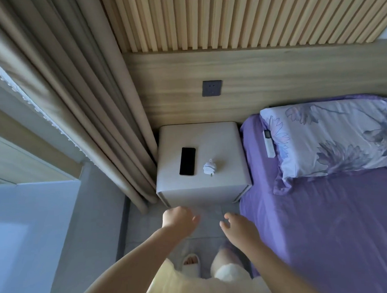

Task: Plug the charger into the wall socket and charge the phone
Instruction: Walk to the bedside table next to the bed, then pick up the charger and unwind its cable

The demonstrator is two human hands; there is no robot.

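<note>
1. A pale grey, box-shaped padded bedside stand (223,136) sits at the centre of the view, and its flat top serves as the worktop.
2. A black rectangular phone (187,161) lies flat, screen dark, on the worktop's 9 o'clock side, its long edge running from 12 to 6 o'clock.
3. Just beside the phone, at its 3 o'clock, lies a small white charger with its cable coiled around it (209,167); the two are apart, not touching.
4. A dark grey square wall socket (211,88) is set in the light wooden wall panel (278,68), at 12 o'clock from the worktop and well above it.
5. The left hand (179,218) hangs at 6 o'clock of the worktop's front edge, its grip loosely curled and holding nothing.
6. The right hand (237,226) is near it at 3 o'clock, fingers apart and empty.
7. A bed with a purple sheet (317,216) fills the 3 o'clock side, with a floral lilac pillow (333,138) at its head.
8. Beige pleated curtains (75,102) hang at 9 o'clock of the stand.
9. A white slipper (191,264) shows on the floor at 6 o'clock.
</note>
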